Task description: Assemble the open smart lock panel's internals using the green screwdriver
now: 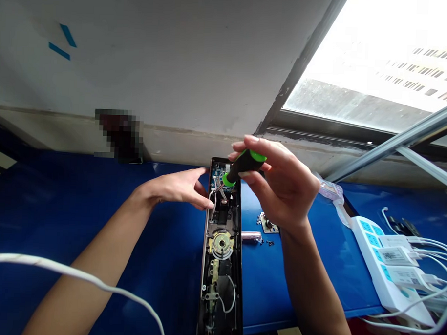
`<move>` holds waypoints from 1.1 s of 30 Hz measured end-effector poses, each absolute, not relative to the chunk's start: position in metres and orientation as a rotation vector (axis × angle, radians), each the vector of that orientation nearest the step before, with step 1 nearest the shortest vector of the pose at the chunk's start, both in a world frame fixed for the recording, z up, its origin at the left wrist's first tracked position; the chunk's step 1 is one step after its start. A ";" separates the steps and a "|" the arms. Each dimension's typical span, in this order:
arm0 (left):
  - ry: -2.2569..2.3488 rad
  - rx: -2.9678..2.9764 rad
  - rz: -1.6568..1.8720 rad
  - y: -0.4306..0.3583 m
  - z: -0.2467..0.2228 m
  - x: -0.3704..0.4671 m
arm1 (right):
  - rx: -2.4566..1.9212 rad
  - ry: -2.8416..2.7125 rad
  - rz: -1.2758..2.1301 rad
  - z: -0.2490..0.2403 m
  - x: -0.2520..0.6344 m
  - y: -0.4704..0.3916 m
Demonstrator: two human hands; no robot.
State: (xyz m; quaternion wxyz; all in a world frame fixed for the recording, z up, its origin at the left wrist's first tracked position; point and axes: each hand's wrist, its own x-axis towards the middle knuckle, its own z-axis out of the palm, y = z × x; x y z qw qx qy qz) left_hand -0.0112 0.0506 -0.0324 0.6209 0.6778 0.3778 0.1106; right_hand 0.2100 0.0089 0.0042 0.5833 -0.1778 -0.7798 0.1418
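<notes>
A long, narrow black electronic door lock housing (236, 265) lies opened, pointing away from me, with its inside facing up. At its far end are a blue circuit board (228, 191) and thin white wires (212, 202); a round metal disc (222, 243) sits nearer me. My left hand (180, 188) grips the far left side of the housing, thumb over its edge by the wires. In my right hand (287, 184) is a black-and-green screwdriver (241, 167), tilted, its shaft reaching down to the left part of the board. The exact point where the tip rests is hard to make out.
Right of the housing lie small dark screws (270, 243), a little square part (269, 224) and a pink shiny packet (251, 236). A white power strip (370, 255) with chargers and cables stands farther right. A white cable (131, 296) crosses the lower left foreground.
</notes>
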 end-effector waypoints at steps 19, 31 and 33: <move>0.879 1.590 0.240 0.048 -0.027 -0.011 | -0.418 -1.824 0.296 0.004 0.207 0.008; 0.837 1.594 0.276 0.050 -0.031 -0.013 | -0.447 -1.773 0.319 0.001 0.201 0.006; 0.814 1.602 0.290 0.050 -0.032 -0.013 | -0.430 -1.837 0.399 0.001 0.201 0.005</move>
